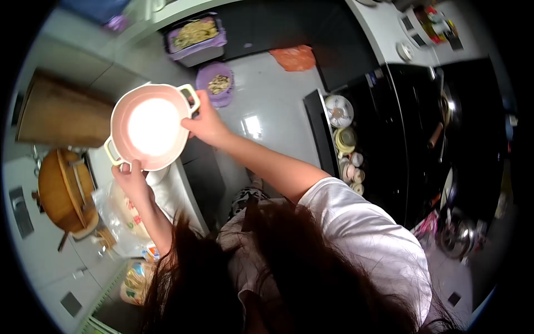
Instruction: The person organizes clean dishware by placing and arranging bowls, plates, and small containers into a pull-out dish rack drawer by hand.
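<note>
A round pink bowl with two cream handles is held up at the left, its inside facing the camera and its centre washed out by glare. My right hand grips it by the upper right handle, thumb over the rim. At the lower left handle, my left hand has its fingers closed on the rim. Below the bowl, a clear plastic bag lies on the white counter, close to my left forearm.
An open drawer on the right holds stacked dishes. On the floor side stand a purple-lined bin, a purple basin and an orange bag. Wooden boards lean at the left; a black stove is far right.
</note>
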A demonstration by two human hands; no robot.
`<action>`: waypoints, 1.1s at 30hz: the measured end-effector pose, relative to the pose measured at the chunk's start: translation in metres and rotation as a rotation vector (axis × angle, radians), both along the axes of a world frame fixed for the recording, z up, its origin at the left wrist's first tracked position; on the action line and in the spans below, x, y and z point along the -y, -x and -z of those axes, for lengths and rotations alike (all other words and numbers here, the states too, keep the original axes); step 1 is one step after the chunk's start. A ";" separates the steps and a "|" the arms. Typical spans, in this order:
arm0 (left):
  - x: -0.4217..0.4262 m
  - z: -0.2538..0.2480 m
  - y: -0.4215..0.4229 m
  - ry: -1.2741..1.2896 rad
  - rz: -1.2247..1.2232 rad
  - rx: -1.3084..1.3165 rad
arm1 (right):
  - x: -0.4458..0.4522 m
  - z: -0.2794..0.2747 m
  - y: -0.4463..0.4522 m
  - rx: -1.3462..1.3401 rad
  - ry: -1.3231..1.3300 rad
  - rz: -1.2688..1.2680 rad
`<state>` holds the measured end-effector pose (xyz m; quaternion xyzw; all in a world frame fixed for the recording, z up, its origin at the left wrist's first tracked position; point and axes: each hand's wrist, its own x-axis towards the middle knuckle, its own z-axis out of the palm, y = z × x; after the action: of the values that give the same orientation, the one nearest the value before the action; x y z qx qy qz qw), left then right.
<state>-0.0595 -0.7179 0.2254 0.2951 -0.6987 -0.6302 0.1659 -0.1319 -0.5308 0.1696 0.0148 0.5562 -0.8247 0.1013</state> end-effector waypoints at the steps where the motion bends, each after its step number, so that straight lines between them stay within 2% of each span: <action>1: -0.020 0.001 0.008 -0.016 0.084 -0.011 | -0.026 0.007 -0.002 -0.005 0.007 0.062; 3: -0.074 0.011 0.029 -0.097 0.211 0.003 | -0.083 0.023 -0.009 -0.048 0.017 0.202; 4: -0.095 0.028 0.037 -0.100 0.308 0.010 | -0.112 0.022 -0.020 -0.010 0.117 0.287; 9: -0.239 0.103 0.070 -0.228 0.704 0.119 | -0.251 0.065 -0.065 0.150 -0.063 0.637; 12: -0.336 0.115 0.077 -0.328 0.843 0.373 | -0.323 0.095 -0.093 0.293 -0.161 0.801; 16: -0.430 0.198 0.095 -0.318 1.037 0.564 | -0.407 0.177 -0.118 0.430 -0.240 0.968; 19: -0.490 0.248 0.101 -0.242 1.062 0.592 | -0.454 0.256 -0.132 0.388 -0.201 1.014; 20: -0.502 0.285 0.104 -0.131 1.069 0.567 | -0.472 0.275 -0.131 0.441 -0.112 1.000; 23: -0.529 0.327 0.115 -0.019 1.045 0.607 | -0.505 0.300 -0.122 0.622 0.178 0.947; 24: -0.535 0.339 0.119 -0.044 1.012 0.583 | -0.516 0.311 -0.115 0.600 0.296 1.031; 27: -0.553 0.366 0.129 -0.099 0.956 0.562 | -0.548 0.433 -0.124 0.814 -0.019 1.028; 28: -0.561 0.372 0.138 -0.098 0.962 0.572 | -0.554 0.464 -0.120 0.971 -0.110 0.970; 29: -0.563 0.382 0.143 -0.092 0.964 0.590 | -0.563 0.522 -0.126 0.986 -0.421 0.811; 31: -0.573 0.407 0.155 -0.136 0.962 0.566 | -0.572 0.565 -0.103 0.987 -0.592 0.720; 33: -0.588 0.417 0.167 -0.081 0.960 0.608 | -0.580 0.587 -0.077 0.986 -0.553 0.737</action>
<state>-0.2270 -0.1300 -0.1920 0.1187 -0.7460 -0.5482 -0.3591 -0.0552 0.0487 -0.4172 0.6037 0.5943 -0.5292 0.0476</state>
